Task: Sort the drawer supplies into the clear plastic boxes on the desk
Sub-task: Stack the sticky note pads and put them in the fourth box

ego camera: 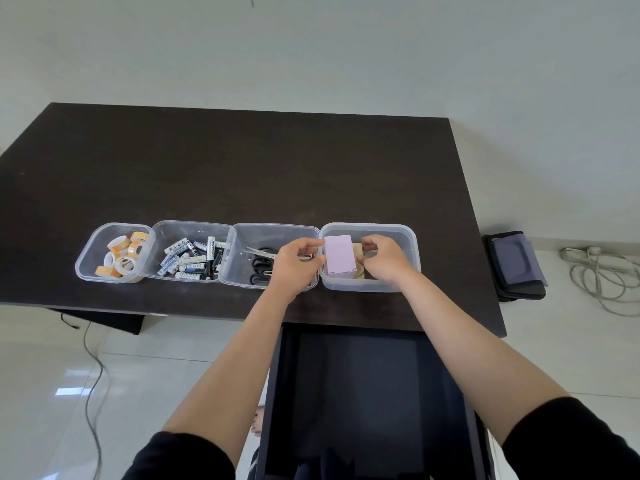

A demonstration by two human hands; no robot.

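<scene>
A pale lilac block of sticky notes, a neat stack with square corners, sits in the rightmost of four clear plastic boxes lined up side by side along the near edge of my dark brown desk. My left hand has its fingers curled against the left side of the lilac block, at the rim where the third and fourth boxes meet. My right hand reaches into the fourth box, fingers bent around a tan pad just right of the lilac one; I cannot tell how firmly either hand grips. From the left, the first box holds a loose heap of small tape rolls with orange cores, roughly nine. The second box holds a jumble of batteries, too many to count surely. The third box holds black-handled scissors, at least two pairs. Below the desk, a dark drawer stands pulled open toward me. The floor is pale glossy tile, the wall white; a dark pouch and coiled white cables lie on the floor at right.
</scene>
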